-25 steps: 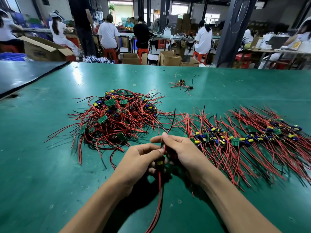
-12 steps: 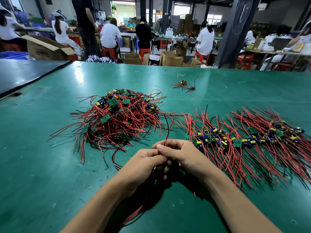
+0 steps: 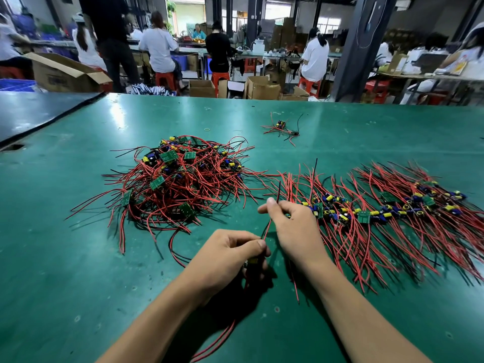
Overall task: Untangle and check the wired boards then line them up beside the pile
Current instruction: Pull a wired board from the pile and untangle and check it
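One wired board (image 3: pixel 252 261) in left hand (image 3: pixel 227 255), wire (image 3: pixel 265 231) in right hand (image 3: pixel 293 229).

left hand (image 3: pixel 230 255) curled, right hand (image 3: pixel 290 226) just ahead, both in a pinch grip on wire (image 3: pixel 266 231).

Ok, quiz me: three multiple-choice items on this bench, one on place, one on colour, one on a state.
1. The tangled pile lies where, against the lined-up row? A left of it B right of it C on top of it
2. The table surface is A green B white C red
3. The left hand A lies flat B grips a wired board C is out of view
Key: A, the pile sits left of the row; A, the bare surface is green; B, it curls round board and wires.
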`<move>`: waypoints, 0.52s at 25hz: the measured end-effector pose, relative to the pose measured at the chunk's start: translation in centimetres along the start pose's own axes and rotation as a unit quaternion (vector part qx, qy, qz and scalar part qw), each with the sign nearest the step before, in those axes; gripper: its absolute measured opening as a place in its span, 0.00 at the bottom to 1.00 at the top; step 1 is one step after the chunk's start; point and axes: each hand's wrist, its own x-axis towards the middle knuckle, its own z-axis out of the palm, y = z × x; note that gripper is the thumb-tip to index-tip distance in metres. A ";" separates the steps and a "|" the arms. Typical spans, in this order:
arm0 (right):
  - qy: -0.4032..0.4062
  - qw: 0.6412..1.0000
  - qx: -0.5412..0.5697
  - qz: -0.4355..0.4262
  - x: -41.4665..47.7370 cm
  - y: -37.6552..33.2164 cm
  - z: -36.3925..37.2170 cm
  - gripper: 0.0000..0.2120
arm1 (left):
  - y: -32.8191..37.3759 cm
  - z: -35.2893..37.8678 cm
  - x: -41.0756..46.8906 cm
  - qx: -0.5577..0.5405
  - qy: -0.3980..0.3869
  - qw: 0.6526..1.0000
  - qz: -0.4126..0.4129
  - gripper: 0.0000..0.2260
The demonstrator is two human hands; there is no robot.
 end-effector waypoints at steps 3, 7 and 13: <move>-0.085 0.974 0.182 0.104 -0.1 0.0 0.4 0.20 | 0.0 0.1 -0.1 -0.011 0.015 1.000 -0.001 0.10; -0.158 0.932 0.291 0.146 0.0 -0.7 0.4 0.20 | 0.0 0.4 -0.3 -0.049 0.033 0.998 0.000 0.09; -0.277 0.933 0.185 0.135 -1.9 -1.4 0.5 0.20 | -0.7 0.1 0.0 -0.057 0.061 0.996 0.017 0.09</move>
